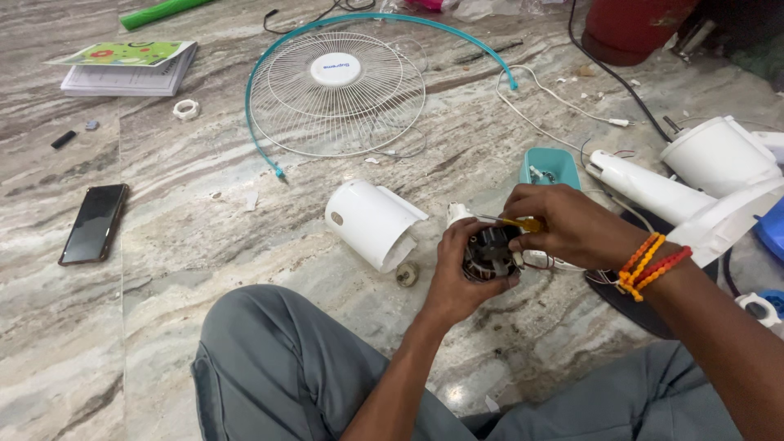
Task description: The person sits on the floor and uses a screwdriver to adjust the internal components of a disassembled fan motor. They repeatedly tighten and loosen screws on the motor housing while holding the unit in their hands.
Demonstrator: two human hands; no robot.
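Observation:
My left hand (459, 273) cups a small round fan motor (490, 251) from below and the left, holding it just above the marble floor. My right hand (563, 224) grips a screwdriver with a yellow handle (525, 222), its thin shaft pointing left over the top of the motor. Beaded orange and red bands circle my right wrist (652, 263). A white cylindrical motor cover (371, 222) lies on its side just left of my left hand. A small round knob (407, 273) rests on the floor beside it.
A white wire fan grille (336, 94) with a teal rim ring (392, 18) lies farther back. A teal housing piece (550, 166) and the white fan stand body (653, 192) sit to the right. A black phone (94, 222), booklets (126, 69), a tape roll (186, 109) lie left. My grey-trousered knees fill the front.

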